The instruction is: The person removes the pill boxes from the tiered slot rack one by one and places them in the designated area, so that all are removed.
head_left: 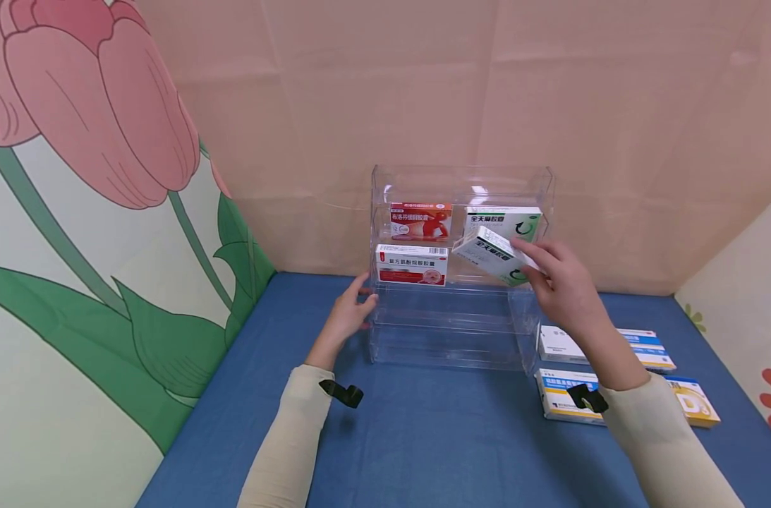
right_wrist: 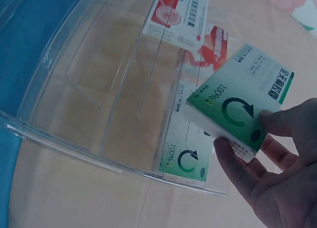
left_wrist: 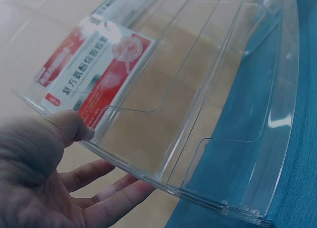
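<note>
Head view shows work that I judge to be partly done. In the clear rack (head_left: 448, 346), three boxes are standing: a red box (head_left: 421, 222) toward 10–11 o'clock from the rack's middle, a white-and-red box (head_left: 412, 267) at 9 o'clock, and a green-and-white box (head_left: 494, 216) at 1–2 o'clock. The right hand (head_left: 569, 286) pinches a second box of this same kind, the held box (head_left: 494, 258), which is tilted in front of the standing one, near 2 o'clock; so its placing seems not yet complete. On the blue cloth (head_left: 423, 437), around 4 o'clock, lie a blue-and-white box (head_left: 647, 346), a white-and-orange box (head_left: 559, 398) and a yellow box (head_left: 696, 401); probably these remain to be handled. The right forearm (head_left: 652, 430) hides part of them, so I cannot tell their exact number.

The left hand (head_left: 345, 316), at 8 o'clock, is not clenched. Only the left wrist view makes clear that its thumb lies at the rack's side edge, with the loosely extended fingers on the outer side.

The right wrist view reveals the "100%" marking on the held box, unreadable from the head. The boxes on the cloth appear in the head view only.
</note>
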Motion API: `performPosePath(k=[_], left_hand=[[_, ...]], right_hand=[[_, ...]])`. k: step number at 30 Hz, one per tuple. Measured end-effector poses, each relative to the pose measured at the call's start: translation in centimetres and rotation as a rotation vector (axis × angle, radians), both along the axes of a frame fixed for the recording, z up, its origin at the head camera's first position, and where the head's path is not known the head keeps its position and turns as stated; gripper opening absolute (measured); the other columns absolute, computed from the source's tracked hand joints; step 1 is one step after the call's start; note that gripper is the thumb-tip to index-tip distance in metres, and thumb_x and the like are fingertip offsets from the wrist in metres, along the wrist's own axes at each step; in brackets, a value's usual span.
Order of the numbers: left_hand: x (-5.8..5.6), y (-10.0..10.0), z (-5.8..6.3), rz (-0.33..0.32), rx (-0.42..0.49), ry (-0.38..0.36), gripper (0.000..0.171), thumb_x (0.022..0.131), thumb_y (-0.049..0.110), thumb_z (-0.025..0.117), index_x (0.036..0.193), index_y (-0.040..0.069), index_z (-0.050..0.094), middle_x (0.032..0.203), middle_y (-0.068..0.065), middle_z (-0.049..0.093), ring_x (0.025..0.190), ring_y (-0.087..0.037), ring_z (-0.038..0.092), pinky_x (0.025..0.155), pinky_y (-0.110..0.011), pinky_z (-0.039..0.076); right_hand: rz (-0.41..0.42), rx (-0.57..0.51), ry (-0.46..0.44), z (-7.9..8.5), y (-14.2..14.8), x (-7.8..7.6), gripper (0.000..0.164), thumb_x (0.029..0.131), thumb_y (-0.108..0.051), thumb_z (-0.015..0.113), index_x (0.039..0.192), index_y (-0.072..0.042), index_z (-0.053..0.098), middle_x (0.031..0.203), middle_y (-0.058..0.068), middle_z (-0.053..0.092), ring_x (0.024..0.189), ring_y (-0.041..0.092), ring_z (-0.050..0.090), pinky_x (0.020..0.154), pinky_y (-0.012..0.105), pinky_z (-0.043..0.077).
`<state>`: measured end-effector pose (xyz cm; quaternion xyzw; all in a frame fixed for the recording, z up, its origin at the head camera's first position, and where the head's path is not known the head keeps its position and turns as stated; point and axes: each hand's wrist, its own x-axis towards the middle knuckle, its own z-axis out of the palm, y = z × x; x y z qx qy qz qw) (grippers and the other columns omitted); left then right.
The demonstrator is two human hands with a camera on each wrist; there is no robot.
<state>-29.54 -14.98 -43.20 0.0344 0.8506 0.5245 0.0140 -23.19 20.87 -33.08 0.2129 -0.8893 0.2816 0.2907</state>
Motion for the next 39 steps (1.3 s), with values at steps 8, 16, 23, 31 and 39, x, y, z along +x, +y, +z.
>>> performPosePath(k=[8,16,23,31,39], left_hand=[[-0.1,0.0,-0.1,-0.005,0.008,0.005,0.063,0.102,0.021,0.06,0.159,0.024,0.033,0.141,-0.017,0.055,0.094,-0.027,0.061,0.065,-0.037,0.062],[0.0,-0.1,0.0,-0.011,0.01,0.013,0.062,0.102,0.021,0.06,0.159,0.024,0.034,0.14,-0.017,0.056,0.092,-0.027,0.062,0.065,-0.037,0.062],[0.2,-0.1,0.2,-0.012,0.006,0.003,0.062,0.103,0.023,0.059,0.159,0.023,0.032,0.142,-0.017,0.055,0.102,-0.03,0.062,0.068,-0.038,0.063],[0.2,0.0,0.3,-0.01,0.001,0.01,0.062,0.103,0.022,0.058,0.159,0.023,0.032,0.142,-0.018,0.055,0.107,-0.032,0.062,0.068,-0.039,0.063],[0.2,0.1,0.3,-0.008,-0.001,0.023,0.062,0.102,0.02,0.059,0.159,0.02,0.033,0.14,-0.019,0.056,0.102,-0.032,0.064,0.065,-0.038,0.062]], right_hand=[[0.066,0.014,-0.056,-0.7,0.1,0.9,0.066,0.088,0.014,0.066,0.145,-0.017,0.057,0.127,0.019,0.055,0.111,0.037,0.056,0.074,0.058,0.06],[0.136,0.054,-0.075,-1.3,0.0,1.6,0.07,0.083,0.015,0.072,0.144,-0.014,0.057,0.127,0.015,0.059,0.11,0.033,0.059,0.074,0.053,0.061],[0.15,0.011,-0.189,-1.9,-0.3,2.1,0.062,0.087,0.007,0.073,0.143,-0.017,0.059,0.131,0.013,0.06,0.114,0.036,0.061,0.077,0.052,0.061],[0.208,-0.028,-0.279,-2.9,-0.4,2.3,0.055,0.091,-0.002,0.072,0.143,-0.018,0.059,0.132,0.009,0.06,0.112,0.031,0.062,0.076,0.036,0.062],[0.282,-0.081,-0.397,-4.3,-0.9,2.4,0.045,0.096,-0.008,0.069,0.14,-0.014,0.062,0.129,0.012,0.062,0.108,0.029,0.061,0.079,0.03,0.061]])
